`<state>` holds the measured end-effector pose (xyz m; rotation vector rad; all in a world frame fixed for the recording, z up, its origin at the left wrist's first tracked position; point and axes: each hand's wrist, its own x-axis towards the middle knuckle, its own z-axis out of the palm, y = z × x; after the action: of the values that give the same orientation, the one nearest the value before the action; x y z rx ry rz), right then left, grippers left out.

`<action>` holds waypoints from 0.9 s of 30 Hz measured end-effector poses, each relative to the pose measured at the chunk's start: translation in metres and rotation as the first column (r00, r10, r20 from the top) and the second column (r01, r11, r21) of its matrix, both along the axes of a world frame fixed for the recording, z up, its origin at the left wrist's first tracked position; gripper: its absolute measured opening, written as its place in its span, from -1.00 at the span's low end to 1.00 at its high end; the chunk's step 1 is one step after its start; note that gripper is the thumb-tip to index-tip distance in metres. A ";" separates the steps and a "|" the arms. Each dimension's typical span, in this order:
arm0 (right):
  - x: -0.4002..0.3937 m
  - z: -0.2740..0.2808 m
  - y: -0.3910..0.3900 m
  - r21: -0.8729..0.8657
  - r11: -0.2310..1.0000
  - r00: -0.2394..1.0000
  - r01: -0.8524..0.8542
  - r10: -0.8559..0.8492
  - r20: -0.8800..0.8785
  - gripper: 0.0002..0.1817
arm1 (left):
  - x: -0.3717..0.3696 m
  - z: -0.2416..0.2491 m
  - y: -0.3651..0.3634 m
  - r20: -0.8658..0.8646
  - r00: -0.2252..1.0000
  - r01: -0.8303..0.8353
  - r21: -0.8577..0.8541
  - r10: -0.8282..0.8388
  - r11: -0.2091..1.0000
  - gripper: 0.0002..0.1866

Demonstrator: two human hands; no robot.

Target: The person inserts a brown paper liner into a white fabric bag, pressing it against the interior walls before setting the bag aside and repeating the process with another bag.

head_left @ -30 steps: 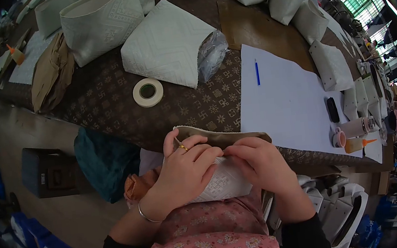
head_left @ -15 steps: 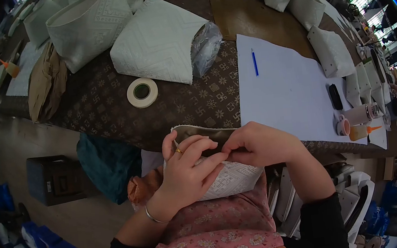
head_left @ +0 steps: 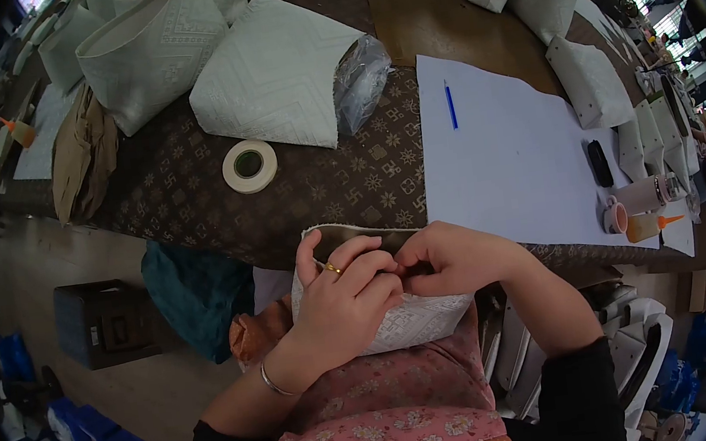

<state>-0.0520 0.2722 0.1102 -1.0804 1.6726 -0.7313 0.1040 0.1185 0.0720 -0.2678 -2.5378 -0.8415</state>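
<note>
In my lap, against the table edge, lies a white embossed bag point(head_left: 421, 322) with its brown inner side showing along the upper rim. My left hand point(head_left: 341, 305) is curled over the rim from the left, fingers bent and closed on it. From the right, my right hand point(head_left: 462, 256) pinches at the rim, its fingertips meeting those of the left hand. Whatever small thing may be between the fingertips is hidden.
On the patterned brown table cloth point(head_left: 166, 185) lie a tape roll point(head_left: 230, 172), more white bags point(head_left: 271, 73), crumpled clear plastic point(head_left: 360, 89) and white paper point(head_left: 504, 168) with a blue pen point(head_left: 451, 106). Right: a black case point(head_left: 598, 164), a pink cup point(head_left: 614, 215) and a glue bottle point(head_left: 643, 227).
My left fingers have curled in more, closer to the right hand's fingertips. Both hands stay at the bag's rim. The whole view has shifted slightly.
</note>
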 end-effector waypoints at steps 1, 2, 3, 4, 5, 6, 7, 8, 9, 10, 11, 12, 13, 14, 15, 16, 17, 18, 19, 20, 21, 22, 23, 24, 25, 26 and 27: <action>0.002 0.000 -0.001 -0.001 1.000 1.000 0.000 0.000 0.001 -0.79 | 0.000 -0.002 0.001 -0.007 1.000 -0.010 -0.033 0.010 0.999 -0.93; 0.005 0.000 -0.002 -0.026 1.000 0.998 -0.005 0.004 -0.066 -0.78 | 0.000 -0.003 0.002 -0.005 1.000 -0.010 -0.033 0.010 0.999 -0.93; 0.007 0.000 -0.003 -0.053 0.999 0.991 -0.013 0.006 -0.133 -0.78 | 0.000 -0.005 0.003 -0.007 1.000 -0.024 -0.040 0.023 0.999 -0.94; 0.009 0.002 -0.004 -0.054 0.998 0.991 -0.012 0.004 -0.133 -0.78 | 0.000 -0.006 0.004 -0.011 0.999 -0.036 -0.048 0.036 0.998 -0.95; 0.011 0.004 -0.006 -0.058 0.998 0.981 -0.035 0.024 -0.190 -0.78 | 0.000 -0.007 0.004 -0.009 0.999 -0.035 -0.050 0.034 0.998 -0.95; 0.013 0.005 -0.007 -0.060 0.996 0.968 -0.060 0.043 -0.248 -0.79 | 0.000 -0.008 0.004 -0.006 0.999 -0.040 -0.050 0.040 0.998 -0.95; 0.015 0.004 -0.007 -0.061 0.996 0.968 -0.060 0.043 -0.247 -0.79 | 0.000 -0.009 0.005 -0.003 0.999 -0.046 -0.051 0.046 0.998 -0.95; 0.018 0.003 -0.007 -0.078 0.995 0.955 -0.062 0.036 -0.294 -0.79 | 0.000 -0.010 0.005 -0.002 0.999 -0.046 -0.051 0.046 0.998 -0.95; 0.020 0.001 -0.007 -0.095 0.993 0.940 -0.065 0.029 -0.340 -0.78 | 0.000 -0.010 0.005 -0.002 0.999 -0.043 -0.056 0.043 0.997 -0.95; 0.022 -0.002 -0.006 -0.095 0.993 0.940 -0.065 0.029 -0.339 -0.78 | 0.000 -0.011 0.004 -0.002 0.999 -0.040 -0.061 0.040 0.997 -0.94; 0.023 -0.005 -0.004 -0.127 0.992 0.924 -0.023 -0.028 -0.382 -0.78 | 0.001 -0.010 0.003 -0.001 0.999 -0.040 -0.061 0.040 0.997 -0.94; 0.023 -0.006 -0.002 -0.160 0.987 0.902 0.018 -0.085 -0.424 -0.78 | 0.003 -0.008 0.002 0.028 1.000 0.009 -0.041 -0.008 0.999 -0.93; 0.023 -0.006 -0.001 -0.159 0.987 0.902 0.018 -0.085 -0.424 -0.78 | 0.004 -0.006 0.001 0.055 0.997 0.058 -0.020 -0.057 0.998 -0.93; 0.024 -0.005 0.001 -0.144 0.986 0.887 0.088 -0.143 -0.438 -0.81 | 0.005 -0.004 0.001 0.058 0.997 0.060 -0.019 -0.059 0.998 -0.93; 0.023 -0.004 0.002 -0.133 0.979 0.868 0.153 -0.197 -0.456 -0.82 | 0.005 -0.002 0.000 0.070 0.996 0.062 -0.005 -0.062 0.998 -0.92; 0.023 -0.002 0.004 -0.134 0.980 0.868 0.149 -0.195 -0.457 -0.82 | 0.005 0.000 -0.001 0.084 0.994 0.063 0.009 -0.064 0.998 -0.91; 0.023 0.001 0.006 -0.140 0.985 0.892 0.100 -0.151 -0.425 -0.83 | 0.006 0.004 -0.002 0.084 0.995 0.061 0.009 -0.061 0.998 -0.91; 0.024 0.003 0.009 -0.147 0.988 0.913 0.052 -0.107 -0.394 -0.83 | 0.005 0.009 -0.006 0.111 0.991 0.065 0.043 -0.069 0.997 -0.91; 0.025 0.006 0.012 -0.146 0.988 0.913 0.052 -0.106 -0.395 -0.83 | 0.004 0.014 -0.009 0.136 0.988 0.068 0.078 -0.079 0.995 -0.90; 0.026 0.008 0.015 -0.175 0.982 0.884 0.071 -0.143 -0.445 -0.83 | 0.003 0.020 -0.013 0.136 0.988 0.068 0.080 -0.079 0.994 -0.90; 0.028 0.011 0.018 -0.205 0.975 0.852 0.088 -0.180 -0.491 -0.83 | 0.001 0.027 -0.016 0.168 0.982 0.072 0.103 -0.088 0.992 -0.91; 0.030 0.014 0.022 -0.203 0.975 0.853 0.087 -0.178 -0.491 -0.83 | -0.001 0.030 -0.021 0.199 0.975 0.074 0.125 -0.098 0.989 -0.90; 0.031 0.016 0.026 -0.213 0.967 0.836 0.138 -0.229 -0.498 -0.82 | -0.003 0.028 -0.026 0.199 0.975 0.073 0.125 -0.097 0.989 -0.90; 0.032 0.018 0.029 -0.225 0.956 0.817 0.188 -0.279 -0.504 -0.81 | -0.006 0.025 -0.032 0.195 0.973 0.113 0.062 -0.123 0.992 -0.86; 0.034 0.019 0.033 -0.225 0.956 0.818 0.186 -0.278 -0.504 -0.81 | -0.007 0.024 -0.036 0.193 0.970 0.152 -0.001 -0.149 0.988 -0.81; 0.035 0.021 0.037 -0.255 0.945 0.827 0.203 -0.305 -0.472 -0.77 | -0.008 0.025 -0.038 0.193 0.970 0.152 -0.002 -0.148 0.988 -0.81; 0.037 0.021 0.040 -0.284 0.933 0.835 0.223 -0.333 -0.438 -0.74 | -0.009 0.026 -0.039 0.224 0.962 0.166 -0.017 -0.158 0.986 -0.80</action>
<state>-0.0153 0.3123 0.1311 -1.2601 2.2547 -0.9052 0.0950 0.0799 0.0979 -0.4193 -2.7705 -0.9348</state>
